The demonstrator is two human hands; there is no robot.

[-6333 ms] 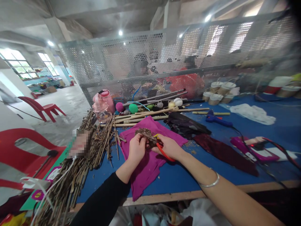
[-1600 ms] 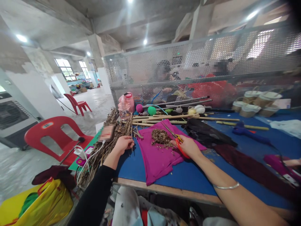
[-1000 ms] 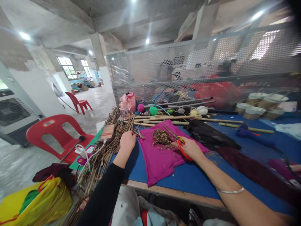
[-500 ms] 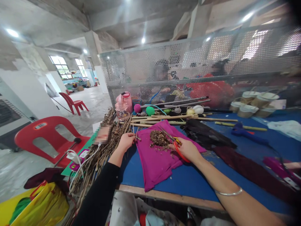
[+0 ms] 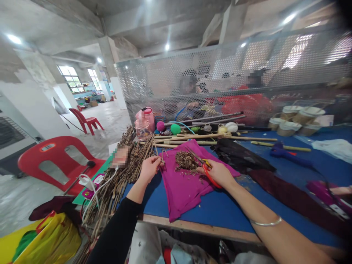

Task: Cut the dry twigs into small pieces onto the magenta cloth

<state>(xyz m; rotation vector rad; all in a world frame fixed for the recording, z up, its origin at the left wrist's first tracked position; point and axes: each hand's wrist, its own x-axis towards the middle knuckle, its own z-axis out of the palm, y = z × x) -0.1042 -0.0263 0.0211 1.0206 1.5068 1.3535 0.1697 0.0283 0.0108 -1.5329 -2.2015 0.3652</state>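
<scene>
Worktop [image 5: 214, 208] shows its bare blue part nearest to the person, and a purple cloth [image 5: 181, 196] lies on it, one corner toward the near edge. The right hand [image 5: 220, 173] has its fingers curled around the handles of the scissors [image 5: 202, 161]; the blades point away and to the left, and I cannot tell how far they are parted. The left hand [image 5: 150, 169] is at the cloth's left edge, its fingertips pressed together, and they seem to pinch a thin twig [image 5: 163, 157]. Between both hands, on the cloth, rests a pile [image 5: 185, 162] of brown bits, just beside the blades. The step in hand looks like taking a twig for cutting; the next cut would call for bringing it above the pile, between opened blades. Farther away, a bundle [image 5: 139, 157] spreads at the left, then come sticks [image 5: 192, 136], a green ball [image 5: 175, 129] and the mesh panel [image 5: 143, 79]
</scene>
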